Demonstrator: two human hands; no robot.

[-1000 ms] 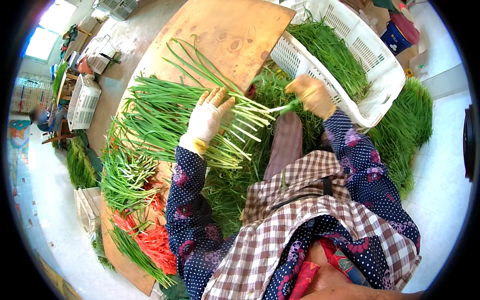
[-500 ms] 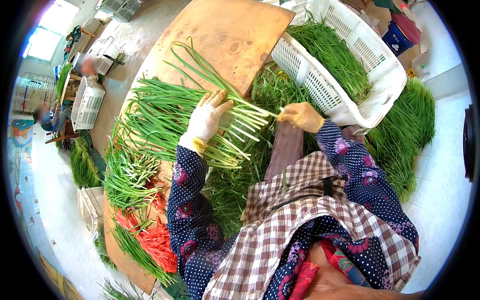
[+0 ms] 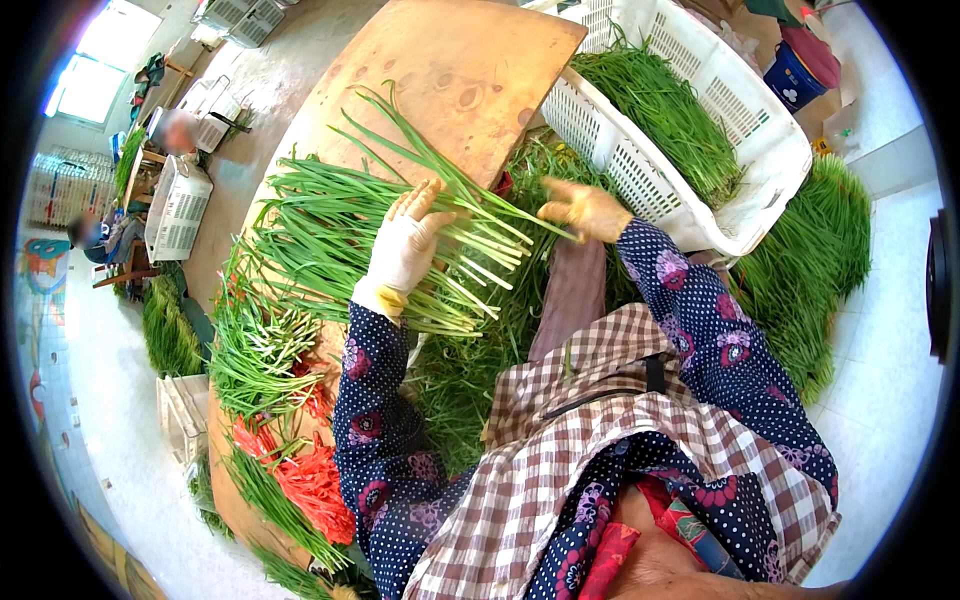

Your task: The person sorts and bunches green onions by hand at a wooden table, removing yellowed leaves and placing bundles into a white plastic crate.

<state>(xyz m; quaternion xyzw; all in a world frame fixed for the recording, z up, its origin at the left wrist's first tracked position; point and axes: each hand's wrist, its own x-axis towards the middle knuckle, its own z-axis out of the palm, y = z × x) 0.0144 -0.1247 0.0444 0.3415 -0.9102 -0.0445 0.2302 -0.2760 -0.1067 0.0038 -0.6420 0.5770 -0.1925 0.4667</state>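
Garlic chives (image 3: 330, 215) with pale stem ends lie in a loose bunch on the wooden board. My left hand (image 3: 405, 240), in a whitish glove, rests on this bunch near the stem ends, its thumb and fingers apart. A few longer chives (image 3: 440, 160) lie across the top, their stems reaching right. By those stem tips is my right hand (image 3: 590, 210), in a yellowish glove, with its fingers spread and not closed on a stem. Below both hands, a heap of loose chives (image 3: 450, 385) fills the space beside my apron (image 3: 570, 390).
A white slatted crate (image 3: 745, 225) holding chives (image 3: 660, 115) stands at right, beside a large green pile (image 3: 815, 270). On the wooden board (image 3: 450, 50), smaller chive bunches (image 3: 265, 360) and red ties (image 3: 315, 490) lie at left. Two people sit farther left.
My right hand has gone from pinching a stem end to spread fingers, shifting slightly up and left. My left hand has shifted slightly left, its fingers lifting a little. A tan shape appears at the bottom edge.
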